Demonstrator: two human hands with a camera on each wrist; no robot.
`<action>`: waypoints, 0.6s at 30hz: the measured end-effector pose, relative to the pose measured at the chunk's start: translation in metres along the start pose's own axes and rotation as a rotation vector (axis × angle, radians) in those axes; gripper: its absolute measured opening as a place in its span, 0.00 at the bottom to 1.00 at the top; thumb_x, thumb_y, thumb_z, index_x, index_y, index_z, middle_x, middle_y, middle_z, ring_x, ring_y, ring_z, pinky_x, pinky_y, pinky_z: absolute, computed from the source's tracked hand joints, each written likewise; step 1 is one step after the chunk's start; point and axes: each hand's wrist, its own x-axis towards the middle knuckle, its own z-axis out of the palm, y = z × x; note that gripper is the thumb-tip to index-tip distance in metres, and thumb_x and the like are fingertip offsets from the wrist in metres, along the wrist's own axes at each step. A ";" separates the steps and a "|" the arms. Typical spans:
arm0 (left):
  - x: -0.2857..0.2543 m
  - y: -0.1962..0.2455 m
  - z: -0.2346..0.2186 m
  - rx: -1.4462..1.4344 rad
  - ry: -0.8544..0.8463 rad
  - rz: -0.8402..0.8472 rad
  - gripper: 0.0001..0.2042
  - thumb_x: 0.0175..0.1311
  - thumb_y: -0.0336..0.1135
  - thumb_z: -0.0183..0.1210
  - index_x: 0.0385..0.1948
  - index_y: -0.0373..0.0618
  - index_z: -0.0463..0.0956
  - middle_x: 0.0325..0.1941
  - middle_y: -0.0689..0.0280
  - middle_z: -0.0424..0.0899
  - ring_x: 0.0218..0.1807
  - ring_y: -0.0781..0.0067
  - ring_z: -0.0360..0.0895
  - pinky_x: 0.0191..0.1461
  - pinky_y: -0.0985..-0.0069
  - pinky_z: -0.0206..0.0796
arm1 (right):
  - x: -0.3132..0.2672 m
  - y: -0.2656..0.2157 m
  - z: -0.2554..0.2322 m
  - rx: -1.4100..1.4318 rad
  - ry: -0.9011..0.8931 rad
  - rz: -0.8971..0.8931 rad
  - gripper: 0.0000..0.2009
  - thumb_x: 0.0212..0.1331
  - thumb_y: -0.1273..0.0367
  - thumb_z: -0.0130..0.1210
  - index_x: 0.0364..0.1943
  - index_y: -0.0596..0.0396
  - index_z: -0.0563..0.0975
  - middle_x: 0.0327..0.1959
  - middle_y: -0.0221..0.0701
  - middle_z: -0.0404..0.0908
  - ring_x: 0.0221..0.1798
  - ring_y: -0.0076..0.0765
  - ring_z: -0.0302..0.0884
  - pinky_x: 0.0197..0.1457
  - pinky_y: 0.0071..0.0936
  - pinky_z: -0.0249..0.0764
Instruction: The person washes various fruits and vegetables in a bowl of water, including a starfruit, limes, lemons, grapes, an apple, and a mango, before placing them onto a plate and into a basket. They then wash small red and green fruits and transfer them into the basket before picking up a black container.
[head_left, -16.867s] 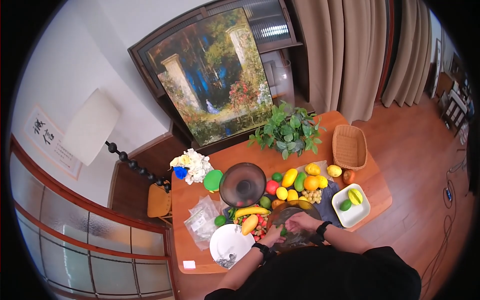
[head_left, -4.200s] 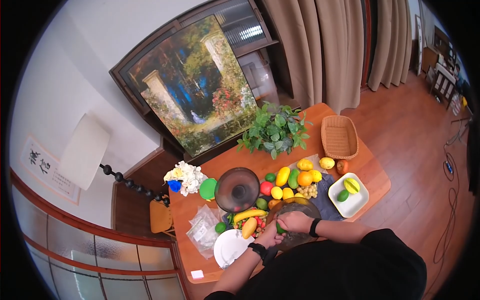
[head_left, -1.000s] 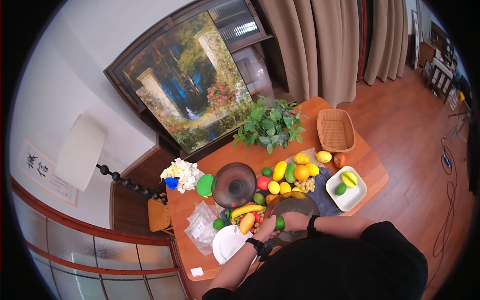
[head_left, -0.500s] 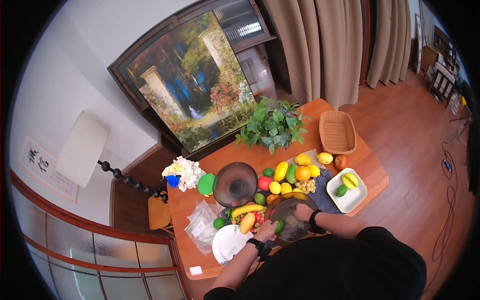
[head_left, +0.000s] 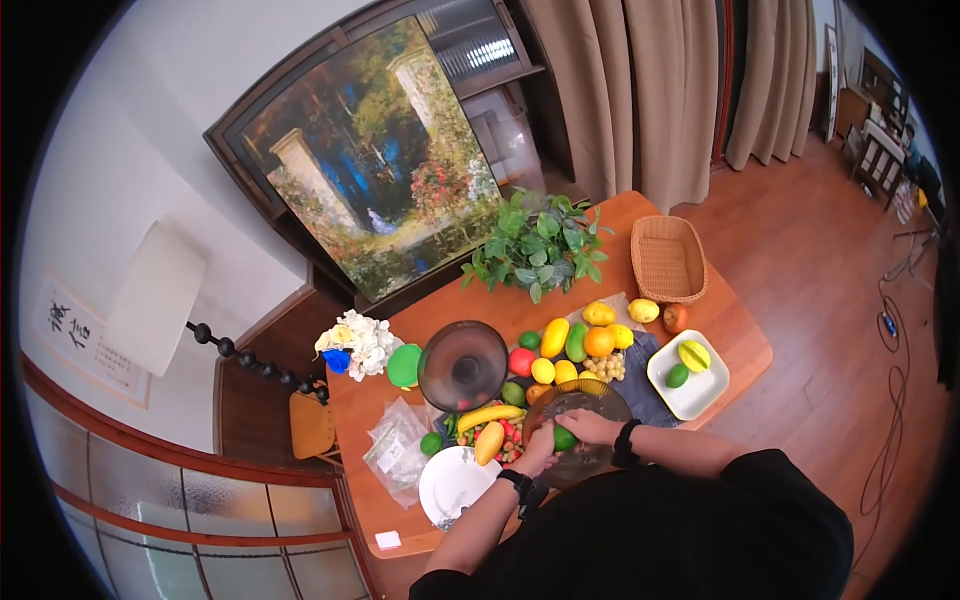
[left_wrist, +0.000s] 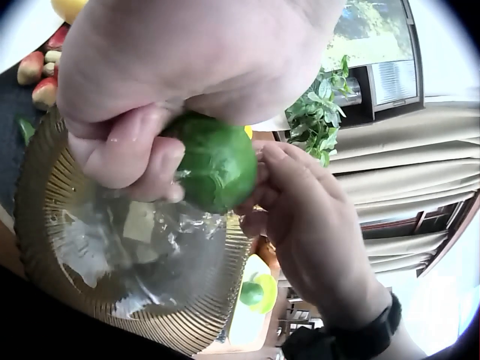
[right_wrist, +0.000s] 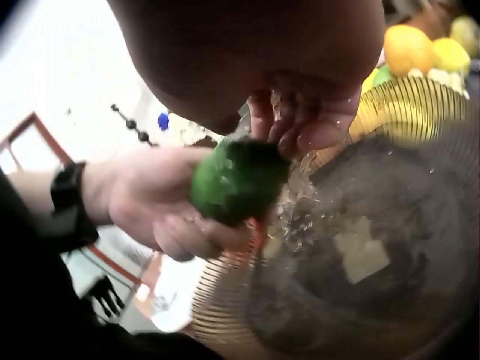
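Note:
My left hand (head_left: 538,457) grips a wet green lime (left_wrist: 221,165) over a ribbed amber glass bowl (left_wrist: 41,225) of water. Its fingers curl round one side of the fruit in the left wrist view. My right hand (head_left: 592,426) is at the lime's other side, its wet fingers loosely bent right by the skin. Water splashes and drips beneath both hands in the right wrist view, beside the lime (right_wrist: 240,184). A pale square patch (right_wrist: 361,249) shows at the bottom of the bowl.
Left of the bowl are a white plate (head_left: 450,490), mango (head_left: 489,443), bananas (head_left: 490,416) and a plastic bag (head_left: 396,455). Behind stand a dark glass bowl (head_left: 440,365) and more fruit. A white tray (head_left: 705,398) with two fruits and a wicker basket (head_left: 668,288) are at right.
A second ago both hands were together at the lime; half a second ago the right hand was down in the bowl, apart from it. Now it is back beside the lime, still in the left hand.

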 end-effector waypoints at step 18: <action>0.014 -0.014 -0.016 0.450 0.292 0.443 0.27 0.76 0.49 0.35 0.31 0.34 0.75 0.26 0.48 0.78 0.28 0.53 0.77 0.31 0.62 0.67 | -0.009 -0.020 -0.017 0.236 -0.590 0.426 0.11 0.50 0.64 0.67 0.26 0.53 0.76 0.15 0.23 0.73 0.14 0.19 0.67 0.16 0.21 0.60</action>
